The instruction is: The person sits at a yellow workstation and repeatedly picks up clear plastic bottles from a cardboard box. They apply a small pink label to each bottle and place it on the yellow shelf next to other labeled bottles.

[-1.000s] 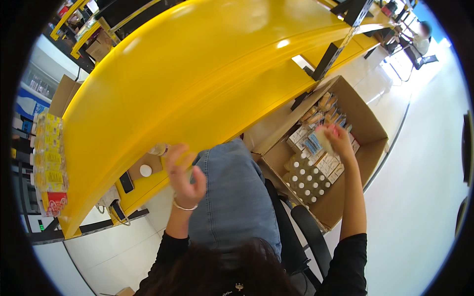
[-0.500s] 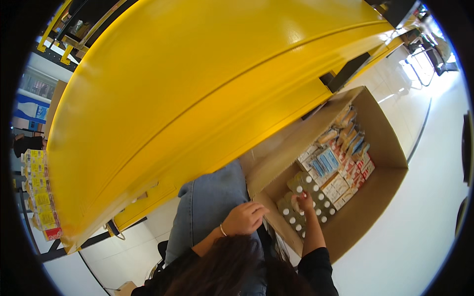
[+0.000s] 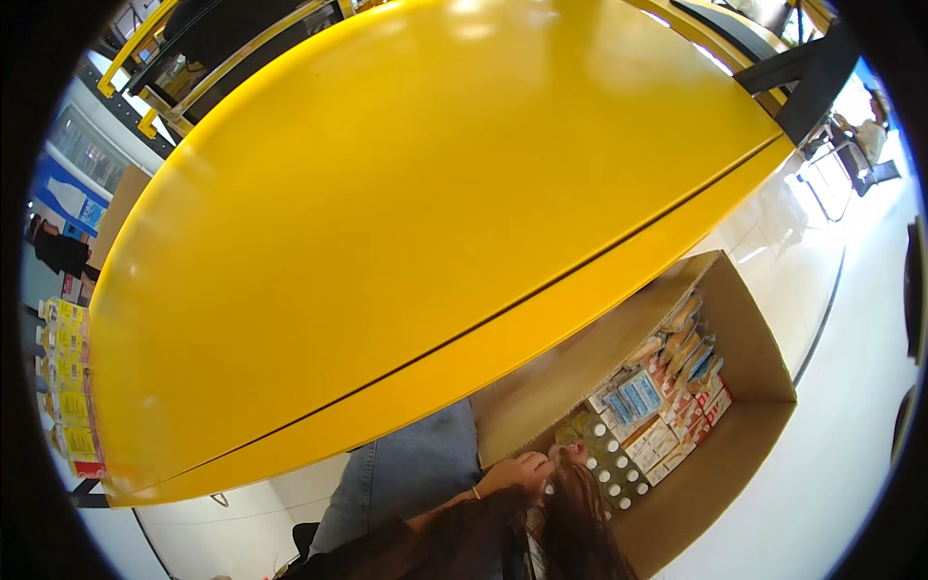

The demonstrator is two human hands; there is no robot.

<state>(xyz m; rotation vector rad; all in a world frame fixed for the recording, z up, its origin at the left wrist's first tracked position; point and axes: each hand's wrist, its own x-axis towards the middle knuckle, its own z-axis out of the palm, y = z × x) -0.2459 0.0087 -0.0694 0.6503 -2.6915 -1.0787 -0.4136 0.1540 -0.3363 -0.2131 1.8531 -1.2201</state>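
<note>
A cardboard box stands open at the right. Inside are several bottles with white caps, standing in rows. My left hand is at the box's near left edge, its fingers curled; whatever they hold is hidden. Beside it, over the left side of the bottles, my right hand has its fingers bent together. Long dark hair covers much of that hand and its forearm, so I cannot make out what is in it. Both hands are close together.
Next to the bottles, the box holds cartons, blue-and-white packs and brown packets. A yellow tabletop fills the middle and overhangs the box's far side. Yellow-labelled bottles line its left edge. A person is beyond.
My right hand has moved left across the bottles toward my left hand, which has shifted right to the box edge. The view has moved, showing more tabletop; hair now hides my right forearm.
</note>
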